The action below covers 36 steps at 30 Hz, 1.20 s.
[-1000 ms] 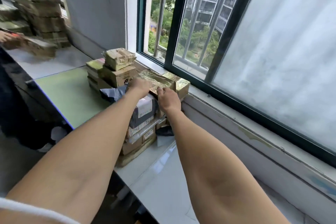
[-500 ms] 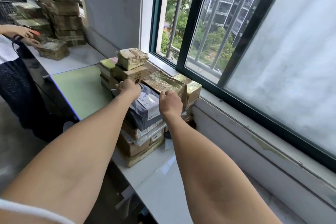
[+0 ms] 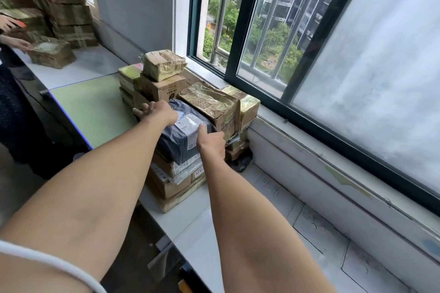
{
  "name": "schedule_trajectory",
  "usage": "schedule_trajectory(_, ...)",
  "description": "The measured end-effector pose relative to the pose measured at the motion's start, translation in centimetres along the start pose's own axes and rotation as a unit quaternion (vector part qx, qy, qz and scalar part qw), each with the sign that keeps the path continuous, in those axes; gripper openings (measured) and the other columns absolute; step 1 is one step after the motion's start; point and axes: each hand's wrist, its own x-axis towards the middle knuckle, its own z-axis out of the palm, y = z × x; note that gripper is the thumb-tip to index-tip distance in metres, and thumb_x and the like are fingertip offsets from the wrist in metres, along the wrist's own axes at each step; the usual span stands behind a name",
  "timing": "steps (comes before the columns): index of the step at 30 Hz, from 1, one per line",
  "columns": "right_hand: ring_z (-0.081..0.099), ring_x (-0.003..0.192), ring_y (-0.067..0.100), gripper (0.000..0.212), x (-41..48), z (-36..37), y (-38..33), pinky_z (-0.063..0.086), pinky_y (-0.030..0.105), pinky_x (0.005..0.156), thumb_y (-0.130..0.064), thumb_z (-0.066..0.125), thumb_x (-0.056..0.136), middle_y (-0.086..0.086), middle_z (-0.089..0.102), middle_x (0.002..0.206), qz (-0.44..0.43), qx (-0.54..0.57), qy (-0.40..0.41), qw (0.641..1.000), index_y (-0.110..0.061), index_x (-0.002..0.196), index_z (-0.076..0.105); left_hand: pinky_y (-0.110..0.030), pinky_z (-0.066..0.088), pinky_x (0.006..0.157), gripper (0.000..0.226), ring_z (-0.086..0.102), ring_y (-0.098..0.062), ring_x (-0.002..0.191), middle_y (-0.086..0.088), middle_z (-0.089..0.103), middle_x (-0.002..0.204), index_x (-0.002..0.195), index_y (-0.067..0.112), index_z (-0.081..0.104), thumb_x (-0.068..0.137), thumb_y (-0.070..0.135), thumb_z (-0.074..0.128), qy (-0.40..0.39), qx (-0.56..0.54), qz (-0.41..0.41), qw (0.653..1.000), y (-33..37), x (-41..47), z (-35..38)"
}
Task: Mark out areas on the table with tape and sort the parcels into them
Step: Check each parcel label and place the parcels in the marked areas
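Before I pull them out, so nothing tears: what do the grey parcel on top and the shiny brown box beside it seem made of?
Grey parcel: soft plastic mailer film, matte, judging by its wrinkles and rounded sag; white paper label on top. Brown box: cardboard, likely wrapped in clear glossy tape, given the creased reflections over its top.

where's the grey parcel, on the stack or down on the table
On the stack: the grey parcel lies flat atop the cardboard boxes, not on the table.
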Motion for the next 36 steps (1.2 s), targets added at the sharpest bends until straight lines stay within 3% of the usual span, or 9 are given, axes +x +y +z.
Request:
schedule_trajectory(6,0.050,0.125,0.037,0.096,0.5,1.1,0.1,0.041,0.042,0.098,-0.064,0.055,0.083,0.018,0.043,0.145,0.078,0.131,-0.080,0.985,-0.004,0.149,0.020,-0.059,0.000,0.116,0.060,0.020,-0.037,0.142,-0.015,0.036,0.150,0.142,0.012,0.040,0.091,0.043,0.046,-0.024,-0.027,-0.005,0.999,-0.5,0.5,0.6)
schedule_trajectory(13,0.046,0.130,0.039,0.109,0.9,1.4,0.3,0.040,0.059,0.103,-0.063,0.068,0.075,0.016,0.036,0.153,0.132,0.183,-0.209,0.952,-0.012,0.156,0.016,-0.060,0.004,0.115,0.063,0.021,-0.036,0.141,-0.013,0.029,0.152,0.144,0.016,0.038,0.089,0.046,0.045,-0.008,-0.034,-0.007,0.999,-1.6,0.8,1.1)
schedule_trajectory(20,0.050,0.127,0.036,0.107,0.2,1.6,0.5,0.049,0.046,0.093,-0.060,0.073,0.072,0.014,0.037,0.152,0.095,0.196,-0.220,0.951,-0.016,0.154,0.020,-0.056,0.010,0.115,0.050,0.026,-0.037,0.135,-0.017,0.032,0.146,0.133,0.012,0.051,0.090,0.036,0.047,0.032,-0.072,-0.093,0.993,-2.3,0.7,0.6)
schedule_trajectory(22,0.044,0.131,0.037,0.108,0.0,1.6,0.4,0.045,0.049,0.100,-0.059,0.073,0.070,0.013,0.033,0.154,0.071,0.191,-0.219,0.954,-0.018,0.155,0.018,-0.057,0.010,0.115,0.050,0.025,-0.037,0.136,-0.016,0.031,0.146,0.135,0.010,0.049,0.091,0.034,0.048,0.028,-0.106,-0.120,0.987,-2.3,0.7,0.2)
schedule_trajectory(24,0.047,0.127,0.037,0.101,-0.3,1.4,-0.3,0.047,0.051,0.095,-0.055,0.071,0.071,0.012,0.040,0.148,0.037,0.182,-0.231,0.955,-0.018,0.153,0.024,-0.056,0.012,0.115,0.049,0.026,-0.036,0.137,-0.015,0.031,0.148,0.137,0.011,0.047,0.092,0.033,0.048,0.034,-0.143,-0.120,0.982,-2.3,0.8,-0.3)
schedule_trajectory(28,0.060,0.084,0.020,0.063,-0.3,-1.3,-2.4,0.046,0.031,0.060,-0.042,0.068,0.078,0.002,0.060,0.107,-0.039,0.160,-0.262,0.951,-0.017,0.133,0.050,-0.051,0.020,0.114,0.052,0.025,-0.036,0.139,-0.013,0.027,0.151,0.141,0.018,0.042,0.093,0.038,0.047,0.053,-0.160,-0.042,0.985,-3.1,0.7,-1.2)
schedule_trajectory(30,0.062,0.075,0.018,0.053,-0.2,-2.9,-3.2,0.049,0.029,0.060,-0.040,0.070,0.077,0.006,0.066,0.107,-0.054,0.129,-0.289,0.947,-0.019,0.124,0.058,-0.044,0.026,0.112,0.050,0.032,-0.037,0.136,-0.015,0.035,0.149,0.138,0.020,0.050,0.091,0.040,0.048,0.066,-0.168,0.012,0.984,-3.5,0.5,-1.8)
schedule_trajectory(32,0.061,0.066,0.020,0.052,-0.1,-4.3,-3.7,0.050,0.028,0.058,-0.039,0.072,0.076,0.009,0.069,0.103,-0.058,0.096,-0.318,0.941,-0.020,0.122,0.060,-0.035,0.039,0.099,0.037,0.049,-0.036,0.121,-0.014,0.056,0.134,0.117,0.020,0.068,0.090,0.041,0.053,0.058,-0.179,0.070,0.980,-3.4,-0.2,-2.4)
schedule_trajectory(36,0.059,0.071,0.020,0.045,0.2,-7.7,-3.6,0.047,0.029,0.072,-0.044,0.075,0.075,0.006,0.068,0.091,-0.070,0.034,-0.364,0.928,-0.025,0.114,0.063,-0.032,0.052,0.074,0.045,0.069,-0.029,0.086,-0.012,0.073,0.101,0.096,0.013,0.074,0.087,0.055,0.059,-0.081,-0.307,0.096,0.943,-2.2,-2.8,-3.0)
